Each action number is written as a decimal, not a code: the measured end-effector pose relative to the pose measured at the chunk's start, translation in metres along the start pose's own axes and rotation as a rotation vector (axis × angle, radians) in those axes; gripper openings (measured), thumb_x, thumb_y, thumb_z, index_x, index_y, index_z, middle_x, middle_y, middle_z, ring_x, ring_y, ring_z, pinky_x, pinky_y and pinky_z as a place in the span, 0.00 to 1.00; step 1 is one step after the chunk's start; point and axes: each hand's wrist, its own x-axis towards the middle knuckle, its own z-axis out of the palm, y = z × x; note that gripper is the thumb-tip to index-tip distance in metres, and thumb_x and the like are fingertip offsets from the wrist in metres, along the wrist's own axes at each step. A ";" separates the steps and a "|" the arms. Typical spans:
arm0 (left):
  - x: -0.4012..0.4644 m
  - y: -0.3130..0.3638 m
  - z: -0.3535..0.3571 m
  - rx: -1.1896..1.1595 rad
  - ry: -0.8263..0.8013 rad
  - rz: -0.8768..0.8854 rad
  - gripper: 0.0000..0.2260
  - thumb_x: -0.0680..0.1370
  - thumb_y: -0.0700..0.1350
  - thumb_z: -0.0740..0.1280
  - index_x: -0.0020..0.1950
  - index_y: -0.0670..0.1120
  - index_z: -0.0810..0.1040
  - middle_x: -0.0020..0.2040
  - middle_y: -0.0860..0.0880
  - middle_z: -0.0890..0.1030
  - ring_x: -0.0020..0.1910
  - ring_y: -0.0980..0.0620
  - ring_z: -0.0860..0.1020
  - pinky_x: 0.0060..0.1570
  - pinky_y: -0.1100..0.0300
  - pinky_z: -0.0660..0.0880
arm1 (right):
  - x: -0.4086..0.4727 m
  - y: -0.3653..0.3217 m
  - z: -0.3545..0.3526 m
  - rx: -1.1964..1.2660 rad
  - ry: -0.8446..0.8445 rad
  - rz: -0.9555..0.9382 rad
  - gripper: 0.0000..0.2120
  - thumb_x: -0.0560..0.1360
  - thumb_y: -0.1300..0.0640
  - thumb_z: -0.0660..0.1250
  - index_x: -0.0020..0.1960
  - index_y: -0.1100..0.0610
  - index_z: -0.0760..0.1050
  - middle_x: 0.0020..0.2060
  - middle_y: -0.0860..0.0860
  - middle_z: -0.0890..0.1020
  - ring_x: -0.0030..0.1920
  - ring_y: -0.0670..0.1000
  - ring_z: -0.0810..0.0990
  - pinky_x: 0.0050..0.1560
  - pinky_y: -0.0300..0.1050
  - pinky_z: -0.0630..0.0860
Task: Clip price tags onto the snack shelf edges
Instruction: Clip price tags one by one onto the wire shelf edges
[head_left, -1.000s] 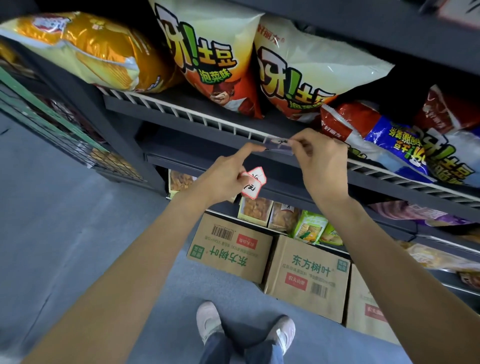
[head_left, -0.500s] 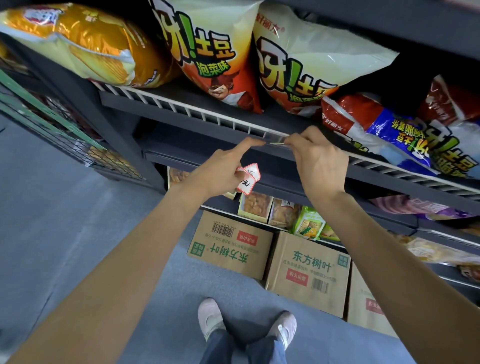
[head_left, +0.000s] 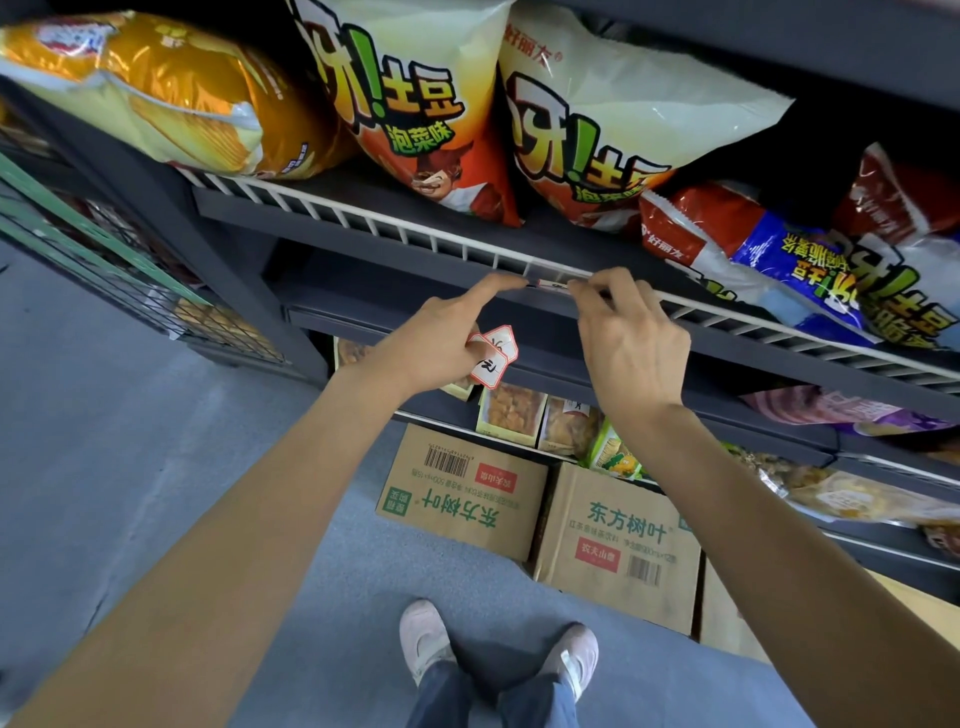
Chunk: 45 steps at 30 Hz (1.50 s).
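Both forearms are raised from the lower corners of the view toward the front edge of the dark shelf (head_left: 363, 244), which is fitted with a white wire rail (head_left: 395, 228). The left hand (head_left: 441, 343) is held palm inward, its index finger stretched out so that the tip touches the left end of a small price tag (head_left: 551, 284) lying along the shelf edge; the remaining fingers are curled back against the palm, and two spare tags (head_left: 493, 356), white with red borders, are pinched under them. The right hand (head_left: 631, 338) is seen from the back, wrist bent upward, with its thumb and fingertips gathered on the right end of the same tag at the rail. The tag is seen nearly edge-on between the two hands, so whether it is fully seated cannot be told. Large snack bags (head_left: 405, 104) are stacked on the shelf above, and cardboard boxes (head_left: 462, 488) stand on the grey floor below.
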 end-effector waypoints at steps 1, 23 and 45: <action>0.000 0.000 0.000 -0.001 0.005 0.000 0.32 0.77 0.37 0.64 0.71 0.64 0.55 0.35 0.49 0.76 0.37 0.56 0.73 0.43 0.57 0.74 | -0.003 -0.001 0.000 -0.020 0.004 -0.002 0.20 0.63 0.70 0.74 0.52 0.57 0.80 0.44 0.53 0.80 0.38 0.54 0.77 0.22 0.38 0.65; 0.003 0.006 0.001 0.052 0.245 0.008 0.31 0.78 0.40 0.64 0.74 0.61 0.54 0.40 0.45 0.81 0.44 0.47 0.75 0.52 0.49 0.75 | -0.025 -0.003 0.005 0.078 -0.123 -0.034 0.31 0.70 0.66 0.71 0.70 0.60 0.66 0.68 0.56 0.69 0.69 0.55 0.68 0.70 0.53 0.59; -0.002 0.019 0.021 0.056 0.293 -0.020 0.32 0.77 0.36 0.63 0.74 0.59 0.57 0.40 0.47 0.76 0.44 0.47 0.73 0.49 0.53 0.75 | -0.012 -0.025 -0.012 0.955 -0.258 0.695 0.21 0.79 0.59 0.60 0.72 0.57 0.65 0.64 0.50 0.70 0.56 0.43 0.72 0.54 0.31 0.67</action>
